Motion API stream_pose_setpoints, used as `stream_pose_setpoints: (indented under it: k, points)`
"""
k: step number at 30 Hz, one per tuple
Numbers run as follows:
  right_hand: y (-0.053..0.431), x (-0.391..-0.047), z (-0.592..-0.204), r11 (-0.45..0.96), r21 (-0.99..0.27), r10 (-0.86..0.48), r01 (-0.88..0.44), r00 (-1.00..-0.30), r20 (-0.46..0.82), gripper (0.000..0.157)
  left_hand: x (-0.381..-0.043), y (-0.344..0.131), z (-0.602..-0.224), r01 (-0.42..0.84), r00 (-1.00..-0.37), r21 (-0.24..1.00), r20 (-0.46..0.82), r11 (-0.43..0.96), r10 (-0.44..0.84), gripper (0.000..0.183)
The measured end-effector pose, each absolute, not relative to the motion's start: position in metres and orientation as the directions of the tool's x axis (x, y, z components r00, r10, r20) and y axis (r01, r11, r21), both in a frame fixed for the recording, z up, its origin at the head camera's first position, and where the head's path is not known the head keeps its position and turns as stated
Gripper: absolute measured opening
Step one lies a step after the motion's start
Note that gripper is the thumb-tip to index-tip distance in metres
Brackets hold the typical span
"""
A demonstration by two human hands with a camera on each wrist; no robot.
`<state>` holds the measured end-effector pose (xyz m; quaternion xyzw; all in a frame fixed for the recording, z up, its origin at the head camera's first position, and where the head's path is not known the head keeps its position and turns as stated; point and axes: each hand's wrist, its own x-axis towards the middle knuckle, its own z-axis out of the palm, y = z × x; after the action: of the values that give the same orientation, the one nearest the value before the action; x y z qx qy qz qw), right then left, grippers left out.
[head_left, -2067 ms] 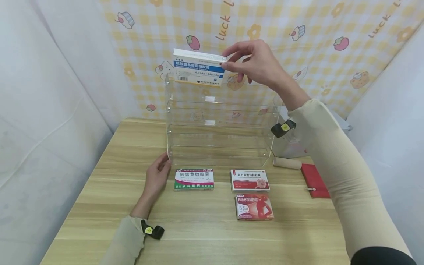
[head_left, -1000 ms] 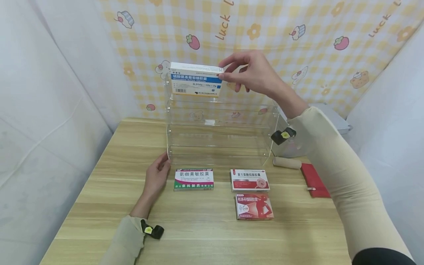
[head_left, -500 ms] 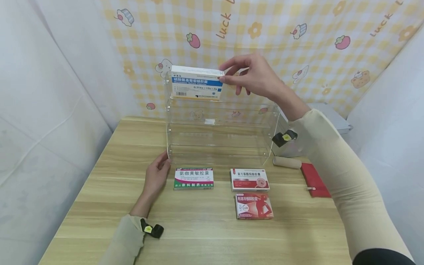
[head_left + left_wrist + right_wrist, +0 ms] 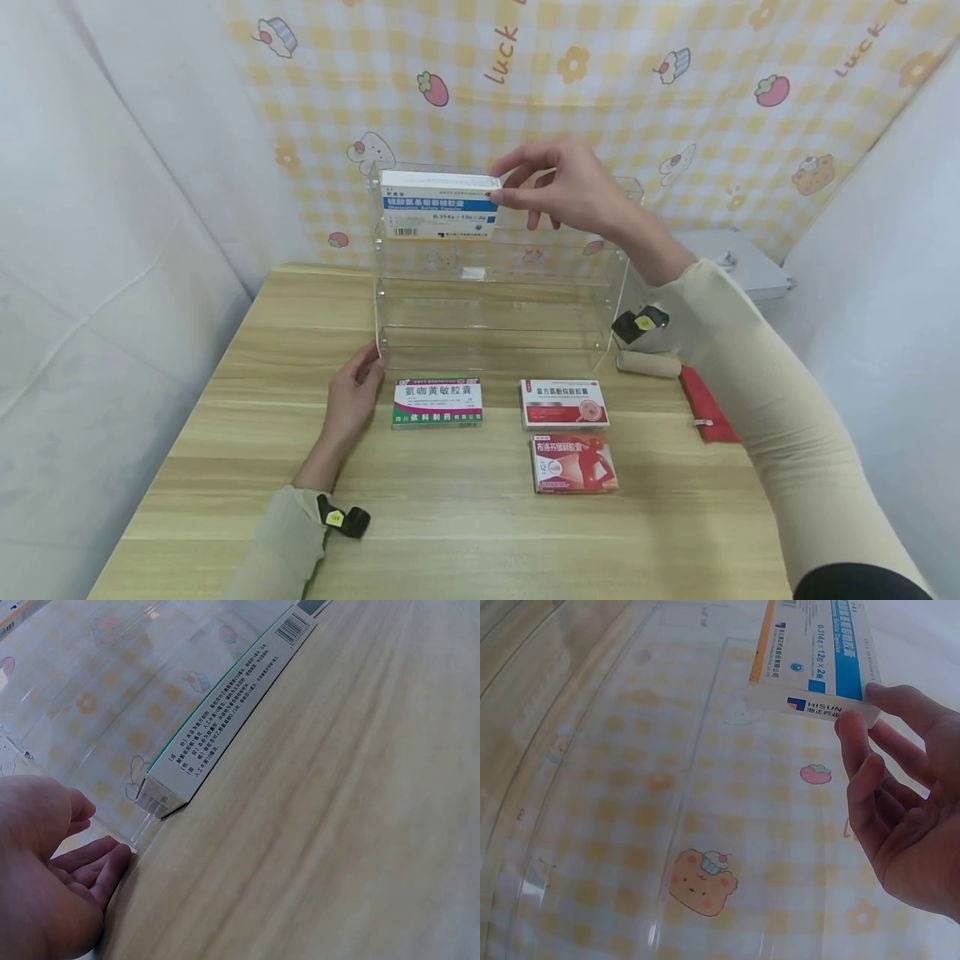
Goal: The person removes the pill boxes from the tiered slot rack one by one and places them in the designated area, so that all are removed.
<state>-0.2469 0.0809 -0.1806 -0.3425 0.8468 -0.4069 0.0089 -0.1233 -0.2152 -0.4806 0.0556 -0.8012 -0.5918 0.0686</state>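
Observation:
In the head view my right hand [image 4: 566, 187] pinches the right end of a white-and-blue medicine box [image 4: 438, 218], upright at the left of the top tier of a clear acrylic display rack [image 4: 495, 315]. The right wrist view shows thumb and fingertips on the end of that box [image 4: 817, 656]. My left hand [image 4: 354, 398] holds the rack's lower left corner, its fingertips [image 4: 120, 859] right at the edge. Close to it lies a green-and-white medicine box [image 4: 437, 404], whose printed side [image 4: 229, 712] fills part of the left wrist view.
A red-and-white medicine box [image 4: 565, 406] and a red medicine box [image 4: 575, 464] lie in front of the rack at right. Beyond them are a beige roll [image 4: 648, 365], a red zip pouch [image 4: 708, 407] and a grey case [image 4: 738, 262]. A patterned curtain [image 4: 600, 83] hangs behind.
My right hand has lowered the white-and-blue medicine box from above the rack to its top tier, slightly leftward. The left hand stays at the rack's corner.

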Motion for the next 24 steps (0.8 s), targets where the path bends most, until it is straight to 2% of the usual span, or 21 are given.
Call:
stream_pose_setpoints:
  k: [24]
  points:
    - [0.083,-0.238,-0.194,0.465,-0.694,-0.594,-0.55,-0.775,0.216,0.025,-0.123,-0.215,-0.481,-0.015,-0.984,0.955,0.038,0.295,-0.172,0.045]
